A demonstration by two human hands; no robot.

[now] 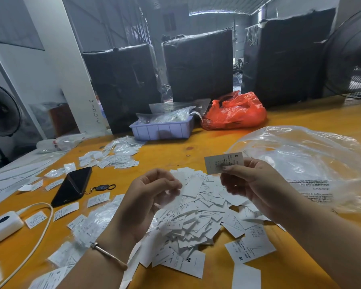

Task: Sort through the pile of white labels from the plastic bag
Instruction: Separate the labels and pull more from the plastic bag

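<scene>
The right hand (pixel 248 184) pinches one white label (pixel 223 163) in its fingers. The left hand (pixel 152 190) has curled fingers, and I cannot tell if it holds anything. The pile of labels (pixel 198 217) lies on the yellow surface (pixel 167 151) under both hands. The clear plastic bag (pixel 304 155) lies just right of the right fingers.

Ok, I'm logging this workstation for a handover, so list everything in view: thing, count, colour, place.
label pile: one, white, table centre
held label: one, white, marked S, in right hand
clear plastic bag: one, right
red bag: one, far centre
tray: one, lilac, far centre
phone: one, black, left
key fob: one, dark, beside phone
power strip: one, white, far left
table: one, orange
black bales: three, behind table
left hand: pinches a label
right hand: pinches held label
</scene>
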